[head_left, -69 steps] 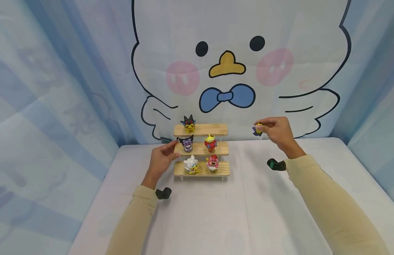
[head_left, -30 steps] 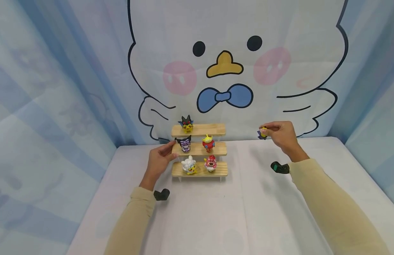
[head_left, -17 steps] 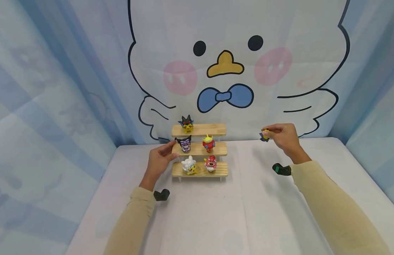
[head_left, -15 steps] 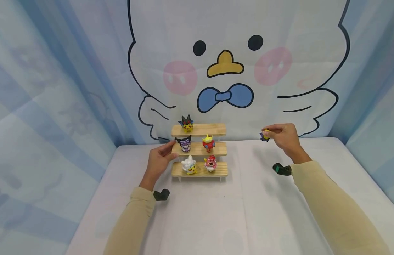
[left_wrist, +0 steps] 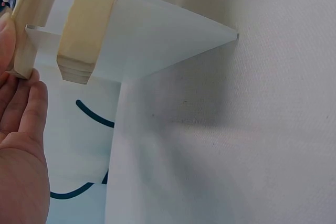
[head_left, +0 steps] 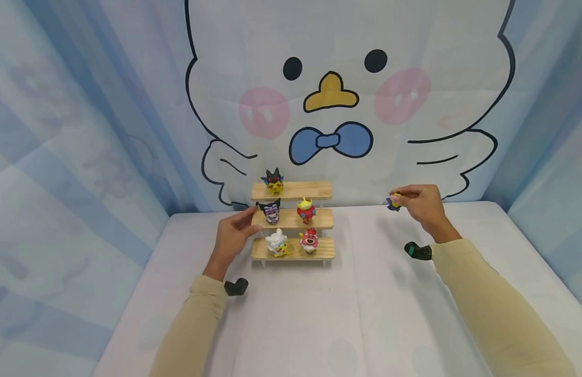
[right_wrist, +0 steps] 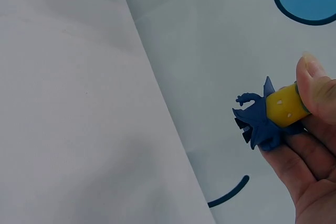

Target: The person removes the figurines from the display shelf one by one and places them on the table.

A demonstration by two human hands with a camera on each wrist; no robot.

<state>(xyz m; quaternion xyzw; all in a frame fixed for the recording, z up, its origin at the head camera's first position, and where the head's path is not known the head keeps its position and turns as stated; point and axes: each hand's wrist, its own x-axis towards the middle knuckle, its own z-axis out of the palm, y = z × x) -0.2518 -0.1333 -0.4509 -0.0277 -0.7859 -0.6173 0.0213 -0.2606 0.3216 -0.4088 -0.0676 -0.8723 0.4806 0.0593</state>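
A three-tier wooden display shelf [head_left: 325, 220] stands on the white table near the backdrop. My left hand [head_left: 228, 240] grips the left end of its middle board, the thumb and fingers on opposite sides in the left wrist view, near a purple-and-black figurine [head_left: 271, 212]. To the right of the shelf, my right hand [head_left: 424, 207] pinches a small yellow-and-blue figurine [right_wrist: 260, 121] above the table's back edge. In the right wrist view it lies tilted between thumb and fingers, partly hidden by the thumb.
A black-eared yellow figurine [head_left: 274, 181] is on the top board. A red-and-yellow-green figurine [head_left: 306, 210] shares the middle one. Below sit a white-and-yellow figurine [head_left: 277, 243] and a pink figurine [head_left: 309, 241]. A printed cloth backdrop [head_left: 390, 157] hangs behind the table [head_left: 295, 319].
My right hand has moved slightly right and lower with the yellow-and-blue figurine. My left hand keeps its grip on the shelf. The head view has shifted a little.
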